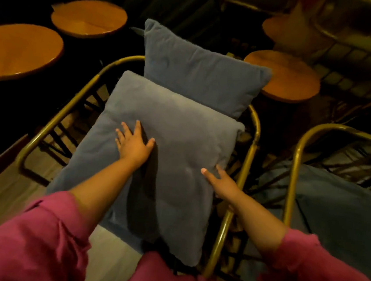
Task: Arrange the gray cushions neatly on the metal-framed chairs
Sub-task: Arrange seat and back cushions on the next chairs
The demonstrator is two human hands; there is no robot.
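Centre frame, the near gray cushion (pixel 166 161) lies across the brass-framed chair (pixel 252 133), and the left hand (pixel 134 143) is flat on it, fingers spread, gripping nothing. The right hand (pixel 223 183) sits at the cushion's right edge, open, thumb on the fabric. Behind it, a second gray cushion (pixel 201 71) rests touching the first. Lower right, another chair (pixel 297 152).

**Both arms extended, hands spread**

Both arms are stretched forward and down, with pink sleeves pushed up to the elbows and the forearms left bare. The left hand (pixel 134 143) is laid palm-down, its fingers spread wide and the thumb angled out to the right. The right hand (pixel 223 182) is held lower and nearer, opened, with the fingers pointed forward and to the left.
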